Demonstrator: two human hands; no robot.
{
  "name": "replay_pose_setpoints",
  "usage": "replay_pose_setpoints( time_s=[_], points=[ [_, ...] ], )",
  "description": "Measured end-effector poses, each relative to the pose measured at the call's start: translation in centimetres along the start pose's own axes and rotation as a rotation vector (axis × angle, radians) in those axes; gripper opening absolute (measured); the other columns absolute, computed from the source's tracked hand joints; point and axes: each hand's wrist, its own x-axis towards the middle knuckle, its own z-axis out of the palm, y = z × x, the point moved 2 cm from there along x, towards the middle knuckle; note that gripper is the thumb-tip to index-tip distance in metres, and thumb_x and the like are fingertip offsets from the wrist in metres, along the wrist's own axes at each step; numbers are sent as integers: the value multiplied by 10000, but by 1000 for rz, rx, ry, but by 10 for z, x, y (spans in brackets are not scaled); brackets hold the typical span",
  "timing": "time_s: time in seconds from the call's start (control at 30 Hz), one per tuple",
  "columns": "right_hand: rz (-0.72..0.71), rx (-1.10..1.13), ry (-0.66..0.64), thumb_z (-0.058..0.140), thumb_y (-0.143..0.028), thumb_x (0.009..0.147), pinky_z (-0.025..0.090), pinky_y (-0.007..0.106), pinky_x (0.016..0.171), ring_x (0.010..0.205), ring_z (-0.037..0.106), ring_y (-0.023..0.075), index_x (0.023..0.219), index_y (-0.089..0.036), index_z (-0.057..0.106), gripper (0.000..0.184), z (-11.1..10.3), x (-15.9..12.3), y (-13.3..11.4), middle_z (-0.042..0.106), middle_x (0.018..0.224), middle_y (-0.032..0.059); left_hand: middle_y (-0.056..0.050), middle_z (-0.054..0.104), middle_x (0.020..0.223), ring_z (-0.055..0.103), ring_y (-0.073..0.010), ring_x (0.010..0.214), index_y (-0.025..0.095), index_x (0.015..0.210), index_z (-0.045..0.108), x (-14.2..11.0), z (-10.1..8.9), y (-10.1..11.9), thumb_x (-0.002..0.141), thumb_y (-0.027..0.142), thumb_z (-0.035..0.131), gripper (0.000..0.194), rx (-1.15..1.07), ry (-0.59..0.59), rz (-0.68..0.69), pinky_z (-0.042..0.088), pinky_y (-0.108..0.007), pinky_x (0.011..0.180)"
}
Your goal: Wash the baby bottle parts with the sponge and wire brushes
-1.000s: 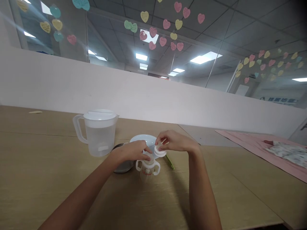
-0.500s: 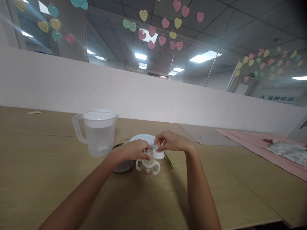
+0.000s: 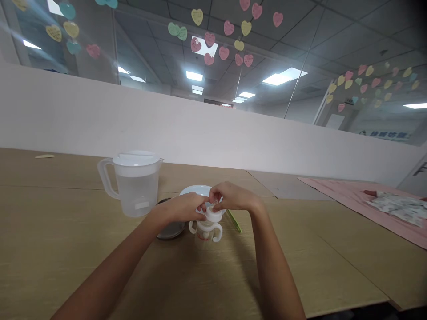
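Note:
A clear baby bottle [image 3: 203, 240] with two white side handles stands upright on the table in front of me. My right hand [image 3: 235, 196] comes from above and pinches a nipple lid [image 3: 213, 216] by its clear teat. The white collar of that lid is over the bottle's mouth, tilted a little; whether it is seated cannot be made out. On the other side, my left hand [image 3: 187, 207] has its fingers closed at the bottle's neck, beside the collar. Its fingertips are partly hidden.
A clear jug [image 3: 140, 189] with a white lid and some liquid stands at the left. Behind my hands are a pale plate [image 3: 195, 191], a round metal dish [image 3: 171, 232] and a slim green utensil [image 3: 234, 221]. A pink cloth [image 3: 336, 192] bearing patterned fabric [image 3: 395, 206] lies right.
My right hand has moved left with the nipple lid, from beside the bottle to over its mouth. My left hand has stayed at the bottle's neck.

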Motion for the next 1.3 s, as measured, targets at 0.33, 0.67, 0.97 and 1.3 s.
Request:
replay_pose_setpoints(
  time_s=[0.33, 0.67, 0.97, 1.3],
  points=[
    [-13, -46, -52, 625, -116, 625, 339, 185, 552, 661, 510, 104, 678, -155, 598, 71, 5, 3, -13, 573, 688, -15, 9, 607, 860, 556, -165, 754, 205, 933, 534, 5, 7, -8, 587, 350, 644, 391, -21, -104, -62, 382, -212, 573],
    [-80, -31, 8, 506, -15, 652, 366, 176, 562, 660, 538, 105, 762, -156, 674, 245, 1, 0, -14, 639, 725, 9, 8, 597, 934, 559, -183, 836, 215, 976, 508, 15, 18, -23, 526, 344, 709, 509, -123, -144, 9, 394, -218, 641],
    [-71, -65, -40, 438, 10, 663, 346, 166, 533, 633, 520, 90, 778, -158, 681, 316, 5, -1, -24, 640, 746, 13, 21, 592, 828, 554, -164, 774, 183, 862, 546, 22, 26, -30, 476, 263, 746, 442, -297, -170, -8, 402, -219, 649],
    [-45, -59, -15, 461, 11, 645, 359, 168, 549, 644, 540, 94, 755, -153, 671, 288, 3, -2, -17, 653, 744, 9, 7, 596, 882, 553, -168, 799, 189, 914, 526, 19, 24, -27, 461, 265, 748, 510, -289, -153, -28, 400, -218, 647]
  ],
)
